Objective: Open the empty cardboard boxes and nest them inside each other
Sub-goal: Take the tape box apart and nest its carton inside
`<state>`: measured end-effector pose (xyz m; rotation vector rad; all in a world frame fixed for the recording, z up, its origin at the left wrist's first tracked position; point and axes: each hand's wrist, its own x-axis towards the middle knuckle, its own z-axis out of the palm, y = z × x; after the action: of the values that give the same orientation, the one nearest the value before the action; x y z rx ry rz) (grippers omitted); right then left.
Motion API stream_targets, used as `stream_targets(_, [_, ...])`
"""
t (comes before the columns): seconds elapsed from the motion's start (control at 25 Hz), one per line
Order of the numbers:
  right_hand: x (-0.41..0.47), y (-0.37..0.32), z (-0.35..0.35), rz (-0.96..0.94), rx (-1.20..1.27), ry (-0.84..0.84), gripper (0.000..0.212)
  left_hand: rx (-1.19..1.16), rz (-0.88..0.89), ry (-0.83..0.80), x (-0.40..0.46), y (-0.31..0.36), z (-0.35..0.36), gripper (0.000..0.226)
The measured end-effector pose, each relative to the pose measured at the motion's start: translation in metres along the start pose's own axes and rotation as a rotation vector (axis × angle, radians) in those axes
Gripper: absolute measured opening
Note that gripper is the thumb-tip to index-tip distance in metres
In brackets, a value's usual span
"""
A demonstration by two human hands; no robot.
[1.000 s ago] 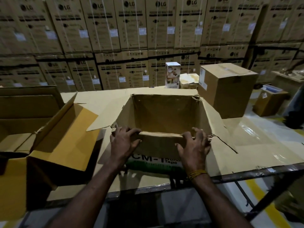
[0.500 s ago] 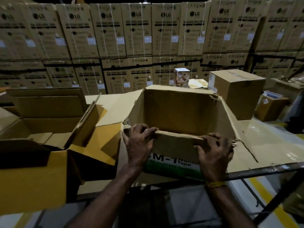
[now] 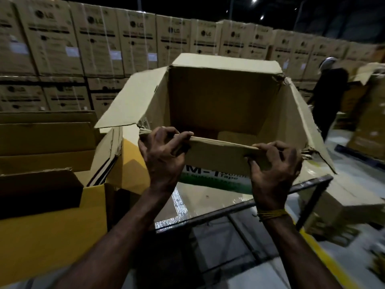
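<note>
Two hands grip the near rim of an open cardboard box [image 3: 220, 105], which is lifted and tipped so its mouth faces the camera. Left hand [image 3: 161, 157] curls over the rim's left end, thumb on the outer wall and fingers [image 3: 183, 136] hooked inside; right hand [image 3: 273, 165] clamps the rim's right end the same way, its fingers [image 3: 268, 146] wrapped over the folded near flap. A yellow thread band [image 3: 270, 213] circles the right wrist. Inside the box only bare brown walls and a pale patch of the bottom show; nothing lies in it as far as can be seen. Its left flap [image 3: 133, 101] stands out wide and the right flap [image 3: 308, 130] hangs outward with a torn corner. Green and black printing marks the near outer wall below the rim.

Left of this box stands a larger yellow-sided carton [image 3: 54, 226], flaps open, with more folded cardboard inside it. Below the held box is the glossy counter [image 3: 208, 205] with a dark metal edge. Behind it rises a wall of stacked printed cartons [image 3: 104, 42]. To its right, farther back, a person [image 3: 329, 97] in dark clothing stands.
</note>
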<state>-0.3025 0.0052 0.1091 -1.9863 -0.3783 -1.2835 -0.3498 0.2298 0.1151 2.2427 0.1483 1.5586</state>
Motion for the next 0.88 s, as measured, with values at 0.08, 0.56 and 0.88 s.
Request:
stream_targets(0.08, [0.001, -0.015, -0.019, -0.039, -0.004, 0.045, 0.037, -0.028, 0.017, 0.017, 0.001, 0.008, -0.02, 0.041])
stream_targets(0.56, [-0.052, -0.113, -0.107, -0.129, 0.033, 0.138, 0.035, -0.008, 0.118, 0.148, -0.043, 0.024, -0.168, 0.042])
stream_targets(0.88, [-0.079, -0.191, -0.139, -0.158, 0.096, 0.192, 0.034, 0.058, 0.201, 0.205, -0.044, 0.015, -0.272, 0.046])
